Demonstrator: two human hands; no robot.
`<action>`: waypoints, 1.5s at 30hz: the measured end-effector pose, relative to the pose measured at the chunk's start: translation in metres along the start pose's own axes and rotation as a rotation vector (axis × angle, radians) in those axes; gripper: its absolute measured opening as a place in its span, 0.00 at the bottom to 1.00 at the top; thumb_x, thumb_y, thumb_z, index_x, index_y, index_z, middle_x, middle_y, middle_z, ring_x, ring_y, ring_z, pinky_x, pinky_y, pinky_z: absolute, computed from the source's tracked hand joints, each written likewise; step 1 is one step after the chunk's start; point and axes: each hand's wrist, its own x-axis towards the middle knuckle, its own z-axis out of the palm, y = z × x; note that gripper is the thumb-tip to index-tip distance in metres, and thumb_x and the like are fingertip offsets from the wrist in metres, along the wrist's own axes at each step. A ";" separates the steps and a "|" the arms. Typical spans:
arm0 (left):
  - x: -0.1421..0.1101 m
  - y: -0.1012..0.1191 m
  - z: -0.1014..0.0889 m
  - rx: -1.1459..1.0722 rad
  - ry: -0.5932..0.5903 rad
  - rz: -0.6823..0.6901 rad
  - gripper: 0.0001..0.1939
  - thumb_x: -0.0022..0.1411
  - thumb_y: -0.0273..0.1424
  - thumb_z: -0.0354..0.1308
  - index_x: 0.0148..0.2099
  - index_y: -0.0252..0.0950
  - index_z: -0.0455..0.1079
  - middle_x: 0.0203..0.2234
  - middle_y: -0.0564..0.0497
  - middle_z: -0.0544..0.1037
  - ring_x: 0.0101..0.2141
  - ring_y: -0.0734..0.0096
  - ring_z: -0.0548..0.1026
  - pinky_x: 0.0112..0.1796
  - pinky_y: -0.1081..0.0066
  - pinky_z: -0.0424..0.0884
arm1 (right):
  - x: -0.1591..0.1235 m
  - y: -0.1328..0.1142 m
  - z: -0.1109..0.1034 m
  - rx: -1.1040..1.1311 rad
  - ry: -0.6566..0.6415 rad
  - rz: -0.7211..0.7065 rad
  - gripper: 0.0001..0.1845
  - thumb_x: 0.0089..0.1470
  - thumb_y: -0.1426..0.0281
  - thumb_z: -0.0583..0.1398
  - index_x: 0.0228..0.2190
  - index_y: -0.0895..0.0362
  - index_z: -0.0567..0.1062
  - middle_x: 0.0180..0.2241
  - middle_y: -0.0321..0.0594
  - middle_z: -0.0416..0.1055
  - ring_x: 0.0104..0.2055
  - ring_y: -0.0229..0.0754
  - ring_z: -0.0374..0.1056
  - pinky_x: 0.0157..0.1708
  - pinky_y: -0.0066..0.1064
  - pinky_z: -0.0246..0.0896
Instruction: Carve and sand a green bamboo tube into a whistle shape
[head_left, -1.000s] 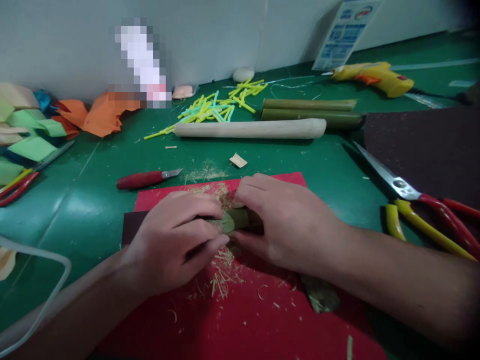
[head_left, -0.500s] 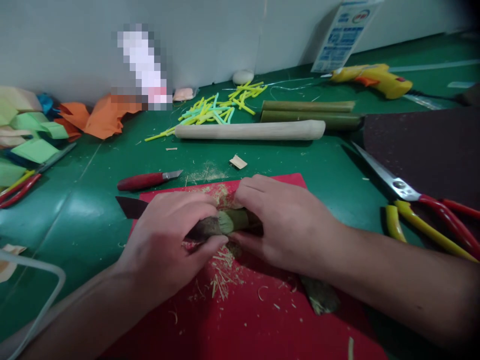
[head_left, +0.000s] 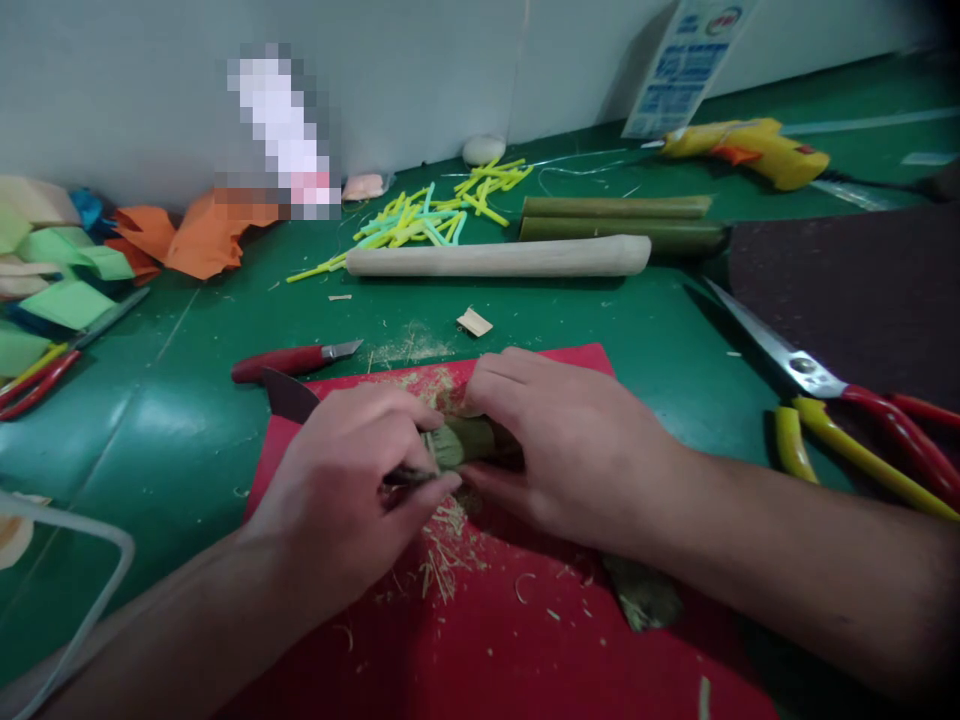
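My right hand grips a green bamboo tube over the red mat. The tube's far end comes out under my right forearm, where a rough dark green tip shows. My left hand is closed around the tube's other end with a dark brown strip of sandpaper wrapped between fingers and bamboo. One corner of the strip sticks out behind my left knuckles. Pale shavings and dust lie on the mat beneath and beside the tube.
A red-handled knife lies behind my left hand. Large scissors rest at right beside a dark brown sheet. Farther back are a pale peeled stick, green bamboo pieces, yellow straws and a yellow glue gun.
The sandpaper has turned about the tube under my left fingers; its free corner now points up and back instead of lying flat to the left. My right hand stays in place.
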 end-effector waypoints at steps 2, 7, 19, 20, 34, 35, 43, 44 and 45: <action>-0.001 0.000 0.001 -0.004 -0.014 -0.009 0.11 0.60 0.32 0.60 0.26 0.39 0.67 0.37 0.50 0.81 0.37 0.61 0.79 0.34 0.59 0.76 | 0.000 0.000 0.000 0.007 -0.004 0.002 0.10 0.47 0.67 0.65 0.29 0.56 0.68 0.29 0.37 0.66 0.33 0.41 0.61 0.28 0.30 0.50; -0.002 0.001 0.005 0.025 0.067 -0.044 0.11 0.60 0.32 0.62 0.27 0.39 0.65 0.35 0.53 0.81 0.36 0.63 0.79 0.34 0.58 0.75 | 0.000 -0.001 0.001 -0.008 0.005 0.011 0.10 0.49 0.65 0.64 0.28 0.56 0.69 0.29 0.37 0.66 0.32 0.41 0.60 0.28 0.31 0.49; 0.000 0.002 0.005 -0.002 0.082 -0.073 0.12 0.58 0.30 0.62 0.26 0.38 0.64 0.34 0.52 0.81 0.35 0.63 0.79 0.33 0.61 0.75 | -0.002 -0.002 0.004 -0.034 0.045 -0.013 0.09 0.50 0.66 0.63 0.28 0.56 0.68 0.28 0.37 0.66 0.32 0.42 0.59 0.28 0.31 0.50; 0.000 0.001 0.006 -0.009 0.108 -0.094 0.12 0.58 0.31 0.62 0.26 0.38 0.64 0.34 0.53 0.81 0.35 0.64 0.79 0.34 0.61 0.75 | -0.001 -0.002 0.004 -0.037 0.046 -0.007 0.09 0.50 0.66 0.63 0.28 0.56 0.68 0.29 0.38 0.66 0.33 0.42 0.59 0.28 0.31 0.50; 0.004 -0.001 0.008 -0.026 0.136 -0.131 0.12 0.58 0.31 0.63 0.25 0.39 0.64 0.32 0.54 0.81 0.33 0.65 0.78 0.34 0.60 0.73 | -0.001 -0.002 0.004 -0.032 0.054 0.012 0.08 0.51 0.66 0.63 0.30 0.57 0.69 0.30 0.39 0.67 0.34 0.43 0.61 0.29 0.32 0.51; 0.005 -0.001 0.009 -0.025 0.138 -0.161 0.12 0.58 0.31 0.63 0.25 0.39 0.64 0.31 0.55 0.81 0.32 0.66 0.78 0.33 0.61 0.73 | -0.001 -0.002 0.004 -0.029 0.046 0.020 0.08 0.51 0.66 0.63 0.30 0.56 0.70 0.31 0.39 0.68 0.34 0.43 0.62 0.30 0.32 0.52; 0.002 0.000 0.008 -0.076 0.119 -0.098 0.12 0.57 0.29 0.63 0.25 0.38 0.63 0.34 0.53 0.80 0.36 0.64 0.78 0.36 0.60 0.73 | -0.001 -0.003 0.005 -0.041 0.042 0.009 0.10 0.49 0.66 0.65 0.30 0.57 0.70 0.31 0.39 0.67 0.34 0.43 0.61 0.29 0.32 0.52; 0.002 0.000 0.007 -0.067 0.117 -0.091 0.12 0.57 0.29 0.63 0.25 0.38 0.63 0.34 0.53 0.81 0.36 0.64 0.78 0.36 0.59 0.73 | -0.001 -0.003 0.005 -0.043 0.043 0.008 0.10 0.49 0.66 0.65 0.30 0.57 0.70 0.31 0.38 0.67 0.34 0.43 0.61 0.29 0.32 0.52; 0.002 0.000 0.007 -0.057 0.115 -0.105 0.12 0.57 0.29 0.63 0.25 0.38 0.64 0.34 0.53 0.81 0.36 0.64 0.78 0.36 0.59 0.73 | -0.001 -0.003 0.005 -0.043 0.041 0.011 0.10 0.49 0.66 0.65 0.29 0.57 0.69 0.30 0.38 0.67 0.33 0.43 0.61 0.29 0.32 0.52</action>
